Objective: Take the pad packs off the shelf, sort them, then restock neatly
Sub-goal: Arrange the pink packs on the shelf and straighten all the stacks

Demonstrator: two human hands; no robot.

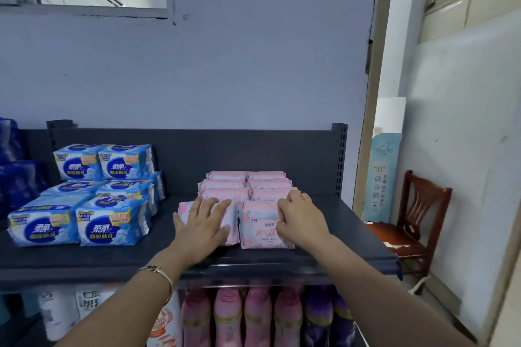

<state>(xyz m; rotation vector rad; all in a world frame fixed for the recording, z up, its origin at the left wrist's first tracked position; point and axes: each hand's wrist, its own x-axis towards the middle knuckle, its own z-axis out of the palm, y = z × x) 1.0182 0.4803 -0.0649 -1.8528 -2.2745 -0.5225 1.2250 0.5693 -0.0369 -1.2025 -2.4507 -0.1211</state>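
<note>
Dark shelf [345, 236] has a bare strip btwn the pink pad packs [225, 185], two rows centre-right, and the blue pad packs [112, 224] stacked left, plus bare margin to right edge and front lip. Wooden chair [420, 205] stands past the right end; bottles [242, 315] on the level below. Left hand [203, 222] lies flat, fingers spread, on front-left pink pack [234, 224]; right hand [301, 220] grips front-right pink pack [258, 232], fingers curled over its top edge, thumb on its face.

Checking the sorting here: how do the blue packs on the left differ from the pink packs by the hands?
The blue packs are piled in tiers, higher at the back; the pink packs lie in two overlapping rows. The blue packs go untouched, while the left hand presses and the right hand grips the front pink packs. Both sit on the same dark shelf.
</note>
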